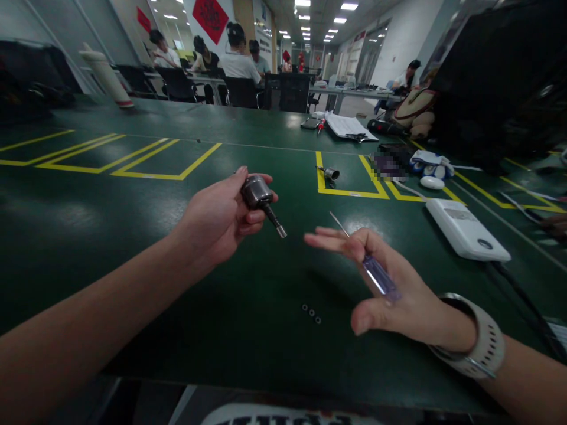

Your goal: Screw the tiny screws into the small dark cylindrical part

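Observation:
My left hand (pixel 221 221) is closed around a metal hole saw (pixel 257 192), a grey steel cup whose dark shank points down and to the right. To its right, my right hand (pixel 390 277) holds a screwdriver (pixel 381 277) with a clear purple handle, tucked between the fingers and the palm. The screwdriver's thin shaft points up and left, while the thumb stands away from the handle. Below the hands, three small dark rings (pixel 312 313) lie in a row on the green table (pixel 199 330). Another hole saw (pixel 331 173) rests farther back, inside a yellow taped outline.
At the right lie a white power bank-like device (pixel 467 230) with a cable, a white oval object (pixel 432 183) and a blue-and-white cloth item (pixel 432 163). Papers (pixel 349 126) lie at the back. A pale bottle (pixel 106 77) stands back left. People sit at farther tables.

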`<state>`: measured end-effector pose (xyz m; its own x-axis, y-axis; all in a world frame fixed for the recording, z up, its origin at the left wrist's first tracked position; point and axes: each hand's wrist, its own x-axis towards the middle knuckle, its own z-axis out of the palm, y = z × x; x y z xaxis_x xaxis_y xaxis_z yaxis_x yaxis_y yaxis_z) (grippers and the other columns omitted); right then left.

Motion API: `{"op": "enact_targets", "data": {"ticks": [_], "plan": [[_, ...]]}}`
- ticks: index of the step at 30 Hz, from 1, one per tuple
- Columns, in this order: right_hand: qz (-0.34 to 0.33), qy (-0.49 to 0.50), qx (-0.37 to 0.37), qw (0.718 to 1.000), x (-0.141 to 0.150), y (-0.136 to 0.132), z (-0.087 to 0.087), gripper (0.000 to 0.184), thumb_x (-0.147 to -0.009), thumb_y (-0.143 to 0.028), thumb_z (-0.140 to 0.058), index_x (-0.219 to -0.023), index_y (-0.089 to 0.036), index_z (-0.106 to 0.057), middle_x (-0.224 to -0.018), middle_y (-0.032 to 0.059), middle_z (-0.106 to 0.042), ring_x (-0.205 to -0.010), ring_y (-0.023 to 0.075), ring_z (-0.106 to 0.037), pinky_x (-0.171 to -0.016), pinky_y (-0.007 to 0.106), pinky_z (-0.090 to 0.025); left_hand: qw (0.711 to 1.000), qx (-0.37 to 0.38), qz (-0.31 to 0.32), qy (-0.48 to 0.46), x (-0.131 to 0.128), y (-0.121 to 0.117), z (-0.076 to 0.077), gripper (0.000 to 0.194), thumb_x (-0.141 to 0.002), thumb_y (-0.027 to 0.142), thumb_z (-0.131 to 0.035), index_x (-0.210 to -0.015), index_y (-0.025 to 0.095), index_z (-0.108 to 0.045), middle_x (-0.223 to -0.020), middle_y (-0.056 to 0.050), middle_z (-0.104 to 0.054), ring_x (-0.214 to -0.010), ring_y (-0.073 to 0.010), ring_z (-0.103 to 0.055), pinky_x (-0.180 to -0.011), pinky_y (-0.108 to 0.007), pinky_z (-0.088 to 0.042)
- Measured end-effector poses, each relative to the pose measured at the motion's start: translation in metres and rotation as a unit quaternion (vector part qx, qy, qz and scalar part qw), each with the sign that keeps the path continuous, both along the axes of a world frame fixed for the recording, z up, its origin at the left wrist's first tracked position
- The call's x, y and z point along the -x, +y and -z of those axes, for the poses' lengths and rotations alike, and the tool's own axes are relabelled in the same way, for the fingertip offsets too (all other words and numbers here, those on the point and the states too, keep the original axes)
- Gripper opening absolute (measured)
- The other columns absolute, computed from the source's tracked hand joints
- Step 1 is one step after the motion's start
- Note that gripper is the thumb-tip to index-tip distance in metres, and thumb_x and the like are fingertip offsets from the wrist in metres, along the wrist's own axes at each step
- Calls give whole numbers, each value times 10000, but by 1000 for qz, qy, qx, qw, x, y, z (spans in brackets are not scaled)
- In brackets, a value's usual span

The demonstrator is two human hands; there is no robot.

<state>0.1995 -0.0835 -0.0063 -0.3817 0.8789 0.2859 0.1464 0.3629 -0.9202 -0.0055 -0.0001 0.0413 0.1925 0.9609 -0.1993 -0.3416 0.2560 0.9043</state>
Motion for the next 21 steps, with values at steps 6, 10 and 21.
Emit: {"op": "enact_targets", "data": {"ticks": [6,10,21], "plan": [[25,55,33,998,-1,2,5,490,-604,-310,-794,-831,-253,-363,-1258,81,-537,-1199,239,-467,-961,402,-382,1000,2,3,0,0,2,3,318,-932,281,-290,-873,128,-563,-583,-36,-586,-306,-58,-394,-272,-153,-232],[112,100,72,986,-6,-8,8,314,-825,-329,-585,-616,-206,-386,-543,-29,-538,-493,106,-504,-500,238,-399,1000,4,0,3,-2,2,4,312,-929,284,-302,-871,122,-562,-582,-42,-589,-305,-61,-390,-268,-157,-221],[-29,141,219,965,0,3,1,461,-878,-542,-368,-781,-165,-616,-649,21,-575,-618,134,-542,-615,277,-437,1000,-8,6,-8,-2,1,9,204,-874,144,-397,-879,102,-597,-689,-64,-615,-501,-108,-552,-445,-205,-445]]}}
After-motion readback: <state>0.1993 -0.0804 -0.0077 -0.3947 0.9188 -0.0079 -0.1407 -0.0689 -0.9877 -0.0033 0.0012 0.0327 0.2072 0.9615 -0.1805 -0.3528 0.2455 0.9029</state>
